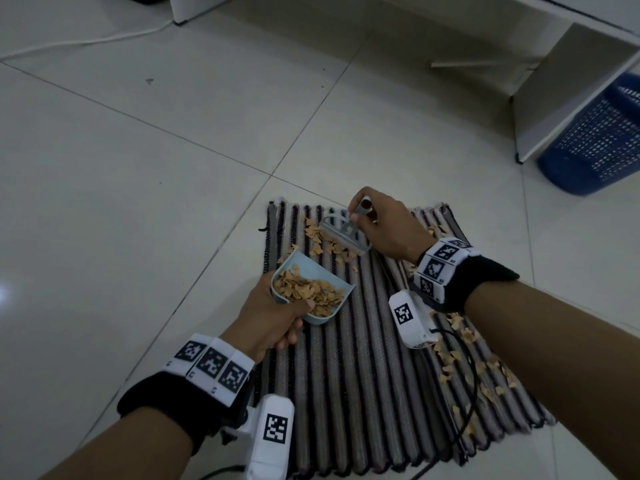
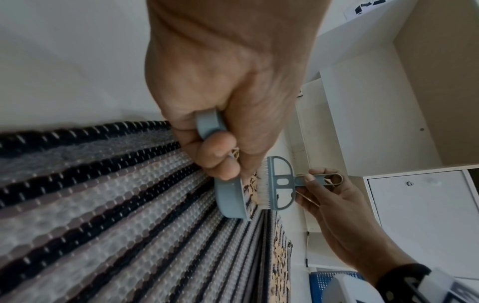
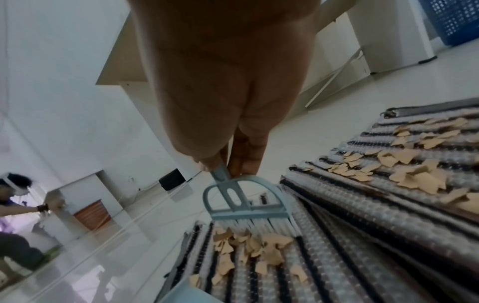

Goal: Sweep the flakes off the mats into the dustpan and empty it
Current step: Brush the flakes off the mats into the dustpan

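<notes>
My left hand (image 1: 273, 317) grips the handle of a small pale blue dustpan (image 1: 313, 289) holding a heap of tan flakes, its mouth on the striped mat (image 1: 363, 358). The dustpan (image 2: 230, 198) shows edge-on under my curled fingers in the left wrist view. My right hand (image 1: 384, 226) pinches the handle of a small blue brush (image 1: 343, 235), its bristles down on the mat's far end. Loose flakes (image 1: 329, 249) lie between brush and pan. In the right wrist view the brush (image 3: 246, 203) stands behind a pile of flakes (image 3: 254, 252). More flakes (image 1: 474, 368) lie on a second mat (image 1: 512, 400) to the right.
White tiled floor (image 1: 138, 168) surrounds the mats. A blue mesh basket (image 1: 595, 140) stands at the right beside a white cabinet panel (image 1: 561, 84). A white cable (image 1: 86, 41) runs across the far floor. Another person (image 3: 18, 196) crouches far off in the right wrist view.
</notes>
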